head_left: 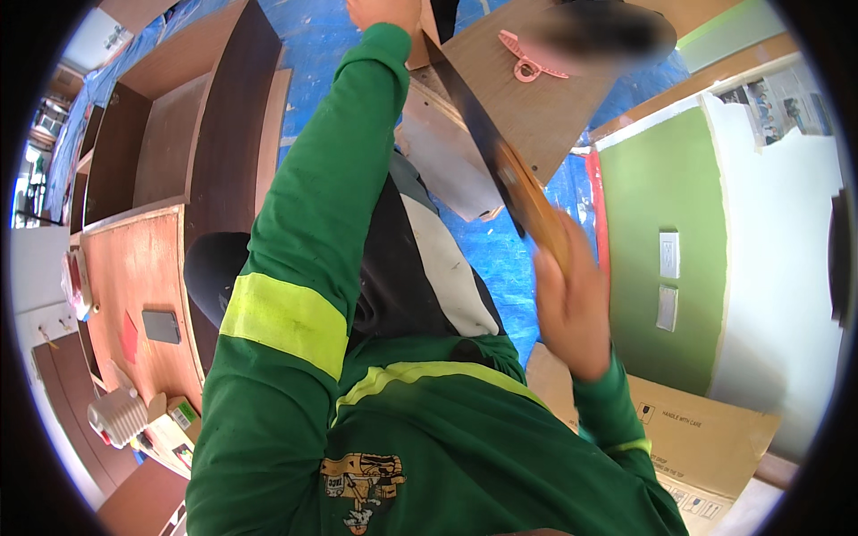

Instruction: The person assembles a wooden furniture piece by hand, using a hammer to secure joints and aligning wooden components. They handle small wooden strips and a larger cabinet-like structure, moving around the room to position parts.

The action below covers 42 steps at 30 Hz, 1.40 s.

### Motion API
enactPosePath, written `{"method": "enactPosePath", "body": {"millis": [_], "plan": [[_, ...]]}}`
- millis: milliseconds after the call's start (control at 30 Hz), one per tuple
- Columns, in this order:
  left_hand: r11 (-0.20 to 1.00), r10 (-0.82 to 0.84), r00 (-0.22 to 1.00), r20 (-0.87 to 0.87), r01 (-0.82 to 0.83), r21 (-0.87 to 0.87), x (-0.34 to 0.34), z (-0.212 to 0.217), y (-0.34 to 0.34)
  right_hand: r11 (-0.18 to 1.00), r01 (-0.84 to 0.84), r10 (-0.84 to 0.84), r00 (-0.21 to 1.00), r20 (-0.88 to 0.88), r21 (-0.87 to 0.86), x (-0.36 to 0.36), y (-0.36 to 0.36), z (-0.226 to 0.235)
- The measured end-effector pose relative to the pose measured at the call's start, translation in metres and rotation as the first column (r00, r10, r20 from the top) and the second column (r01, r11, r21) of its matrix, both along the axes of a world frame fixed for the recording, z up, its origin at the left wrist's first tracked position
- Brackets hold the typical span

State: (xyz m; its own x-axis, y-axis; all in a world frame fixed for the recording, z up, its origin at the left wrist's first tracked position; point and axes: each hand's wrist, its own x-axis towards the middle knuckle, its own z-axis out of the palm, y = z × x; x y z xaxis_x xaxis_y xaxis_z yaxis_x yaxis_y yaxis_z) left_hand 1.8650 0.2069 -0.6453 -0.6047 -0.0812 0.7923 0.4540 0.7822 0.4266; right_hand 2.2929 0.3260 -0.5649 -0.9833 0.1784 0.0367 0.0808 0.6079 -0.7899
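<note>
My right hand (572,308), slightly blurred, is closed around the wooden handle of a handsaw (472,121). Its long dark blade slants up and away to the left, across a pale panel (458,159) and the edge of a brown wooden board (523,112). At the top edge of the view is my left hand (384,11), beside a piece of wood (418,55) near the blade's far end. The frame cuts off its fingers, so I cannot make out their grip.
Blue sheeting (514,277) covers the floor. A pink claw clip (527,58) shows beside a blurred dark shape. On the left stand a brown cabinet (237,116) and a wooden surface with a phone (161,326). Flattened cardboard (706,429) lies right, below a green wall panel (661,196).
</note>
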Motion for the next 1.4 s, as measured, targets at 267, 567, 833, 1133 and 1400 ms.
{"method": "enactPosePath", "body": {"millis": [267, 567, 833, 1133, 1400], "plan": [[0.897, -0.110, 0.961, 0.255, -0.015, 0.441, 0.023, 0.034, 0.003, 0.996, 0.065, -0.072, 0.989, 0.128, 0.062, 0.068, 0.011, 0.026], [0.885, -0.145, 0.922, 0.360, -0.041, 0.463, 0.009, 0.026, -0.006, 0.999, 0.005, 0.002, 0.986, -0.167, 0.042, -0.093, -0.006, -0.016], [0.833, -0.137, 0.983, 0.122, 0.048, 0.551, 0.050, 0.110, -0.086, 0.989, -0.144, 0.136, 0.967, -0.218, -0.025, -0.083, -0.035, 0.008], [0.662, 0.300, 0.953, -0.030, -0.186, 0.726, 0.039, 0.123, -0.410, 0.795, -0.596, 0.604, 0.757, -0.249, 0.118, -0.030, -0.085, 0.011], [0.665, 0.152, 0.983, -0.105, -0.023, 0.746, 0.080, 0.073, -0.372, 0.781, -0.618, 0.624, 0.761, -0.180, 0.095, -0.136, -0.177, -0.027]]}}
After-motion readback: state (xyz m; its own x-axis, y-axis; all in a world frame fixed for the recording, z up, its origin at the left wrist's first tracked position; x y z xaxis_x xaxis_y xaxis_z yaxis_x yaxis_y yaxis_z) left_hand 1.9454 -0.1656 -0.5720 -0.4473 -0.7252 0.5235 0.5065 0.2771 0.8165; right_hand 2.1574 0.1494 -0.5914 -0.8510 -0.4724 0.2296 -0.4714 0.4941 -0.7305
